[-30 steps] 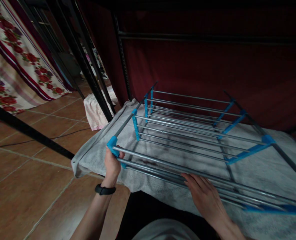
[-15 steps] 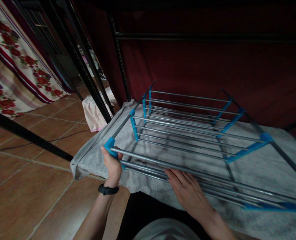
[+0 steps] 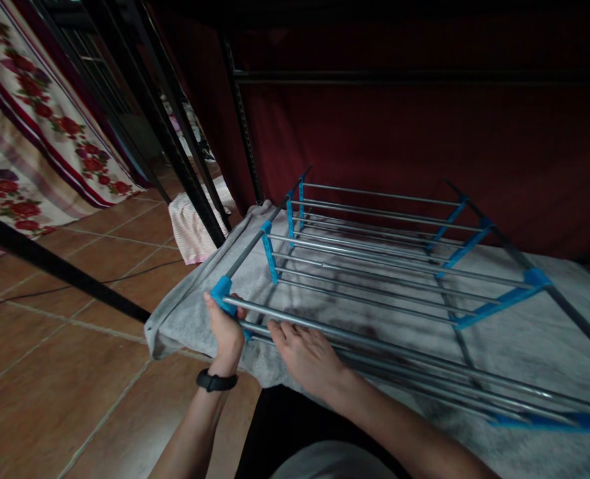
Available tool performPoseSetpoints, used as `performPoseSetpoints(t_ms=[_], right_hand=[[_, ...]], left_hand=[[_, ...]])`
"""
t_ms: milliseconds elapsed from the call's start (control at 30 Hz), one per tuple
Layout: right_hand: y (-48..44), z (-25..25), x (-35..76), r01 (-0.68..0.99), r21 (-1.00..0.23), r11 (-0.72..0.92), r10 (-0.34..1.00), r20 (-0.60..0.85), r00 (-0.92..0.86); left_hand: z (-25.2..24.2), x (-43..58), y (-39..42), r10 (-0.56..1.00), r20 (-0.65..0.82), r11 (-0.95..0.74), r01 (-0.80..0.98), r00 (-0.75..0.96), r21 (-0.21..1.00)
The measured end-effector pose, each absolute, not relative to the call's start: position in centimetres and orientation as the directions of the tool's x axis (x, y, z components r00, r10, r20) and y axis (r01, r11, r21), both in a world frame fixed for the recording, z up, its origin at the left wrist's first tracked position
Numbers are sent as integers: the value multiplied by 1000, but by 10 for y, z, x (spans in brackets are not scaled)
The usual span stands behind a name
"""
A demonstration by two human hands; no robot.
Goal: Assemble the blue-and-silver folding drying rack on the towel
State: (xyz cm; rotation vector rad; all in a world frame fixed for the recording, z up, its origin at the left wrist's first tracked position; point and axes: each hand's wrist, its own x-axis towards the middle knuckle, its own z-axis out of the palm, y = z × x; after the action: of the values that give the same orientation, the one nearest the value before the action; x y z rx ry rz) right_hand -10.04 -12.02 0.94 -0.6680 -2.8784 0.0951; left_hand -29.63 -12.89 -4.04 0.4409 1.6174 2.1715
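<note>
A folding drying rack (image 3: 374, 266) with grey metal rods and blue plastic joints lies flat on a grey towel (image 3: 524, 332). My left hand (image 3: 225, 332), a black band on its wrist, is closed round the near left blue corner joint (image 3: 221, 289). My right hand (image 3: 307, 352) rests flat on the nearest rods just right of the left hand, fingers stretched out and slightly spread toward the corner.
Dark red fabric (image 3: 424, 146) hangs behind the rack on a black metal frame (image 3: 185, 166). A flowered cloth (image 3: 35, 153) hangs at the left over a brown tiled floor (image 3: 50, 372). A pink striped cloth (image 3: 192, 226) lies on the floor by the frame.
My right hand has slid left along the near rods, from the middle of the rack to close beside my left hand. The left hand keeps its grip on the corner.
</note>
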Motion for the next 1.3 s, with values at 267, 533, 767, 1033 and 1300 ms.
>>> performPoseSetpoints(t_ms=[267, 533, 767, 1033, 1300], right_hand=[[-114, 18, -102, 389, -77, 918, 395, 78, -916], [-110, 15, -99, 357, -74, 931, 363, 95, -927], [-108, 15, -98, 353, -82, 932, 360, 96, -928], [-107, 14, -97, 351, -106, 930, 361, 101, -927], [-110, 25, -136, 381, -318, 868, 407, 16, -913]], left_hand=[[-40, -293, -126, 434, -25, -336, -187, -900, 923], [-34, -291, -130, 608, 108, -441, -222, -787, 869], [-39, -292, -129, 589, 61, -431, -250, -806, 867], [-40, -298, -132, 664, 49, -390, -289, -746, 874], [-49, -304, -136, 684, 31, -325, -267, -729, 907]])
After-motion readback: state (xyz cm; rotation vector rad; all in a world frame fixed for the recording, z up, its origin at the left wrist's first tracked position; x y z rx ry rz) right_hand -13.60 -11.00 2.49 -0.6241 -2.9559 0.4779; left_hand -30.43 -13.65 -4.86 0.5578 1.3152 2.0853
